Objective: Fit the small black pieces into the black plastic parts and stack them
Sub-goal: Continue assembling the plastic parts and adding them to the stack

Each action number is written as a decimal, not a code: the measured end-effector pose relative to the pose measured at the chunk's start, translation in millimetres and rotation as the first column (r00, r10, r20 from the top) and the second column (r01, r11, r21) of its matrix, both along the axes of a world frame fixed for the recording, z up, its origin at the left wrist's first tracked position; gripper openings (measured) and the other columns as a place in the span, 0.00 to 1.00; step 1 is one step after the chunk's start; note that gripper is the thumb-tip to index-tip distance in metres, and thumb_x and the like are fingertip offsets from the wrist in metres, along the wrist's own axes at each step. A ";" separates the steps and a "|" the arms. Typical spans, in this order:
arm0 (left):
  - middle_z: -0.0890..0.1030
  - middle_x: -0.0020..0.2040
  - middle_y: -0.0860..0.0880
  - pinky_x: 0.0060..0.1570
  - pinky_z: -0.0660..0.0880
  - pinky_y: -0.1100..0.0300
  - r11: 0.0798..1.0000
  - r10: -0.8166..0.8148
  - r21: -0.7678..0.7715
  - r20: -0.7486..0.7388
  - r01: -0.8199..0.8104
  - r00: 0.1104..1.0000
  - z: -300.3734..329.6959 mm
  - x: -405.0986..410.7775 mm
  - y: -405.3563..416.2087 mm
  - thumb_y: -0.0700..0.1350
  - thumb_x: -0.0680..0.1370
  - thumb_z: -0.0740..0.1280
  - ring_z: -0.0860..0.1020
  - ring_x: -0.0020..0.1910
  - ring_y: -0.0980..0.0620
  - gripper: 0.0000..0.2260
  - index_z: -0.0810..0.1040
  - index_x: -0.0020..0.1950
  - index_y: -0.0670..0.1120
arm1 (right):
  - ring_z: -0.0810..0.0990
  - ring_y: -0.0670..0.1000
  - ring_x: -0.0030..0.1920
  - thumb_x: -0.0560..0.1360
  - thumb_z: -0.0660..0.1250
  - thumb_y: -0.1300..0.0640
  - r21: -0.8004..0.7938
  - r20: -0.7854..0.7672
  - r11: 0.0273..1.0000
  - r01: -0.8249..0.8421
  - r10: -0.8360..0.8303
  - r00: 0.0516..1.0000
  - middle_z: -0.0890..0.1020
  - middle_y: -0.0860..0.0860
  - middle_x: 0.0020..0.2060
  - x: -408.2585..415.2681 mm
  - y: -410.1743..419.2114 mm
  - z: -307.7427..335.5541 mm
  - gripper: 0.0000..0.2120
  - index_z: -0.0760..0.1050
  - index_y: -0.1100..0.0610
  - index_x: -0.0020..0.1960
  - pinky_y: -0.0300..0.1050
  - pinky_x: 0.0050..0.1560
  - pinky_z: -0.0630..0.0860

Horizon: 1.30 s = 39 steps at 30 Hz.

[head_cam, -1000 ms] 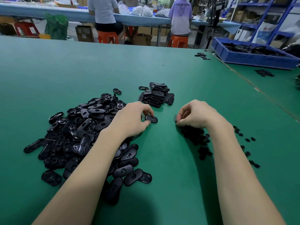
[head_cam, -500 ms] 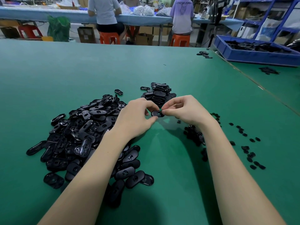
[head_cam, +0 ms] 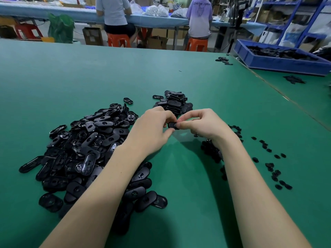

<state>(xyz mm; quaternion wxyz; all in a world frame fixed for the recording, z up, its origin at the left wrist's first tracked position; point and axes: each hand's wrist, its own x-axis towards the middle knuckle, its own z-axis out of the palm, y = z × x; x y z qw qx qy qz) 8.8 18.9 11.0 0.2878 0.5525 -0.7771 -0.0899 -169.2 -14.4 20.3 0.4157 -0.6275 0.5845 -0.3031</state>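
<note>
Hands meet above the green worktop [head_cam: 179,176]. I see the left hand [head_cam: 152,127] and the right hand [head_cam: 200,125] both pinching one black plastic part [head_cam: 172,125] between their fingers [head_cam: 182,124], curled tight. Left of the fingers lies the loose heap of parts [head_cam: 86,149]; just beyond them the stacked pile [head_cam: 174,102]; right of them the small black pieces [head_cam: 268,163] lie scattered.

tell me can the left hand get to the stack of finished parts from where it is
Probably yes: the stack lies just beyond the left hand with nothing between, though that hand grips a black part.
</note>
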 end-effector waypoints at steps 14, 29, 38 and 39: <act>0.84 0.44 0.53 0.46 0.74 0.74 0.977 0.124 0.208 -0.413 -0.039 0.902 4.2 2.5 -2.9 0.38 0.74 0.72 0.79 0.39 0.60 0.09 0.84 0.47 0.52 | 0.69 0.40 0.24 0.67 0.82 0.49 -0.037 0.059 0.999 0.014 -0.012 0.998 0.79 0.42 0.30 5.3 0.2 0.7 0.10 0.85 0.48 0.45 0.39 0.32 0.65; 0.87 0.39 0.48 0.54 0.81 0.58 0.917 0.252 0.396 -0.662 0.044 0.706 0.2 7.8 -4.4 0.36 0.76 0.72 0.86 0.43 0.53 0.07 0.83 0.47 0.49 | 0.73 0.39 0.27 0.71 0.78 0.54 -0.157 0.033 0.987 -0.041 0.047 0.998 0.81 0.42 0.28 7.8 -1.1 -0.1 0.03 0.85 0.49 0.40 0.29 0.27 0.66; 0.87 0.41 0.47 0.51 0.79 0.60 0.916 0.272 0.401 -0.649 0.016 0.710 -4.4 8.0 -5.4 0.37 0.74 0.74 0.85 0.43 0.53 0.07 0.84 0.47 0.49 | 0.77 0.38 0.30 0.70 0.77 0.51 -0.189 -0.061 0.982 -0.008 -0.003 0.998 0.82 0.40 0.29 13.9 -0.7 -7.1 0.04 0.84 0.49 0.39 0.37 0.37 0.72; 0.87 0.42 0.47 0.49 0.79 0.61 0.917 0.272 0.399 -0.645 0.012 0.715 -4.5 8.7 -5.4 0.37 0.74 0.75 0.84 0.42 0.54 0.07 0.84 0.47 0.49 | 0.77 0.38 0.30 0.70 0.77 0.51 -0.194 -0.069 0.981 -0.009 -0.005 0.998 0.82 0.40 0.29 14.5 -0.2 -7.7 0.04 0.84 0.49 0.40 0.37 0.37 0.72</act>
